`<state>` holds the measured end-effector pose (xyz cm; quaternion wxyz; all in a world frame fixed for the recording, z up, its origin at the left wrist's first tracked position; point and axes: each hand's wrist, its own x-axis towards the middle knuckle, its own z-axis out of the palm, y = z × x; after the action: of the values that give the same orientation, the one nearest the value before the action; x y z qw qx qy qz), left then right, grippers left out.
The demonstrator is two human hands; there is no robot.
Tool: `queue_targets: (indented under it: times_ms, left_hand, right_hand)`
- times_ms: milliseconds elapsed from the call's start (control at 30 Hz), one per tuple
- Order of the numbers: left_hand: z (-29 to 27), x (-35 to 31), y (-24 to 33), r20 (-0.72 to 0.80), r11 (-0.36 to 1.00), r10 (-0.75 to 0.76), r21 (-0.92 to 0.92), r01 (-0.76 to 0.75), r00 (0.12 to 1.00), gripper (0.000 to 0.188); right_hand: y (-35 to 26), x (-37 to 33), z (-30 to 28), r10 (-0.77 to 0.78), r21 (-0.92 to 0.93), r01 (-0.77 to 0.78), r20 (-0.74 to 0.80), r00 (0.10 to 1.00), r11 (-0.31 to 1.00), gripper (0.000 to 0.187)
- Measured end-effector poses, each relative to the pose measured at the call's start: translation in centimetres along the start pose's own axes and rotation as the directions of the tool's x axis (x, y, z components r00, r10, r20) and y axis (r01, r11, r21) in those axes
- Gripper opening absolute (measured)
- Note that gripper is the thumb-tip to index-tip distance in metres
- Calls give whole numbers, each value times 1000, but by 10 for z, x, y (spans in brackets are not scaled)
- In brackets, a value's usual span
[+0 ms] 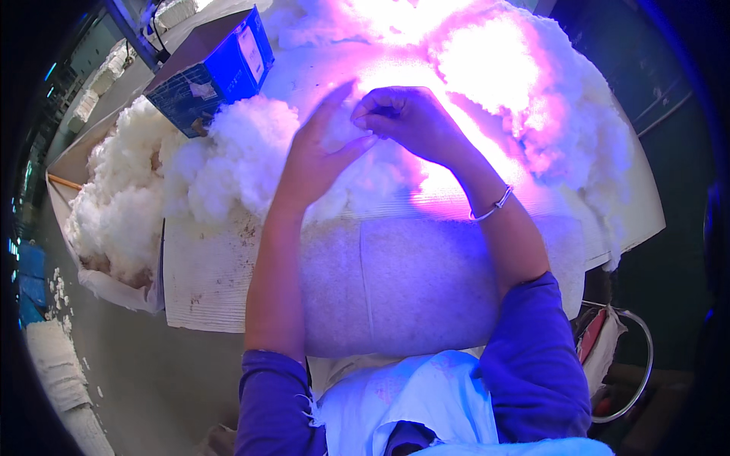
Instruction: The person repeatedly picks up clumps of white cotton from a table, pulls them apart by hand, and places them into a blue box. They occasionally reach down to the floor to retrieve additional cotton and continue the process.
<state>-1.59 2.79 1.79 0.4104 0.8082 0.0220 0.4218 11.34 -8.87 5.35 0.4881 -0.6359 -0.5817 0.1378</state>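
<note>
Both my hands are raised over a table heaped with fluffy white fibre (pixel 247 144). My left hand (pixel 323 156) is open, its thumb and fingers apart, with the thumb tip close to my right fingertips. Closed in a pinch, my right hand (pixel 411 121) faces the left one; anything between its fingertips is too small to make out. Loose fibre lies just below and behind both hands. Strong pink and violet light washes out the fibre pile (pixel 494 68) beyond my right hand.
A blue cardboard box (pixel 209 72) stands at the back left, beside more fibre (pixel 122 190) in an open container. A pale padded sheet (pixel 403 281) covers the near table edge. At the right, a curved pale tube (pixel 648 357) hangs below table level. White stacks (pixel 57 357) stand at the far left.
</note>
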Motion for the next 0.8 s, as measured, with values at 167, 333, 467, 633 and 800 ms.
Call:
queue_targets:
  times_ms: [167, 333, 467, 633, 800]
  left_hand:
    - [6, -10, -10, 161, 960, -279, 70, 271, 947, 28]
    - [17, -15, -11, 183, 959, -31, 283, -23, 983, 28]
    - [20, -16, -5, 165, 858, 71, 492, -145, 984, 41]
    - [17, -13, 3, -28, 924, 220, 326, -199, 975, 26]
    - [5, -15, 6, 261, 872, -99, 487, -43, 960, 35]
  right_hand:
    - [-9, 27, -6, -12, 189, 89, -375, 927, 978, 12]
    - [-15, 127, 17, -264, 98, 303, -294, 919, 948, 14]
    - [-20, 235, 71, -347, 149, 393, -261, 901, 907, 13]
    - [-12, 304, 118, -400, -631, 322, 20, 916, 706, 23]
    - [-30, 294, 105, -106, -451, 137, 94, 990, 882, 29]
